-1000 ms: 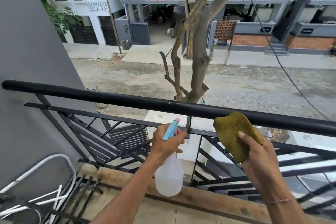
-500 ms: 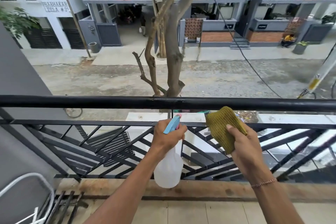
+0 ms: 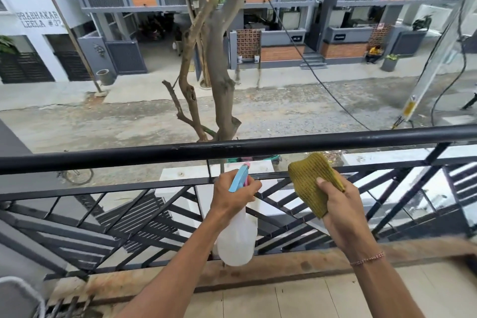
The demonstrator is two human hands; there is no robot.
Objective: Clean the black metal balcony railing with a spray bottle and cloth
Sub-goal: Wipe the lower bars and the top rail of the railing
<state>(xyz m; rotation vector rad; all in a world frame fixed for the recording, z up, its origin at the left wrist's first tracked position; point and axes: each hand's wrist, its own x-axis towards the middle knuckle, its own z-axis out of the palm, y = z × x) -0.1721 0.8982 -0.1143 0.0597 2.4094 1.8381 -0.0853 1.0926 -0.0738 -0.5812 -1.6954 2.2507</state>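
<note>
The black metal railing [image 3: 154, 153] runs across the whole view, a round top bar over slanted bars. My left hand [image 3: 232, 195] grips the neck of a white spray bottle [image 3: 237, 240] with a blue and pink trigger head, held just below the top bar near the middle. My right hand [image 3: 340, 210] holds a folded olive-green cloth [image 3: 308, 183] upright, a little under the top bar and apart from it. A thin bracelet sits on the right wrist.
A brown concrete kerb [image 3: 296, 263] runs under the railing, with pale floor tiles [image 3: 284, 299] in front. A white wire rack [image 3: 28, 294] is at the bottom left. A grey wall [image 3: 15, 214] stands on the left. Beyond the railing stands a tree [image 3: 219, 80] on a street.
The view has swung to the right, so the railing now lies nearly level. Both hands keep their hold; the cloth has come off the top bar and sits just below it.
</note>
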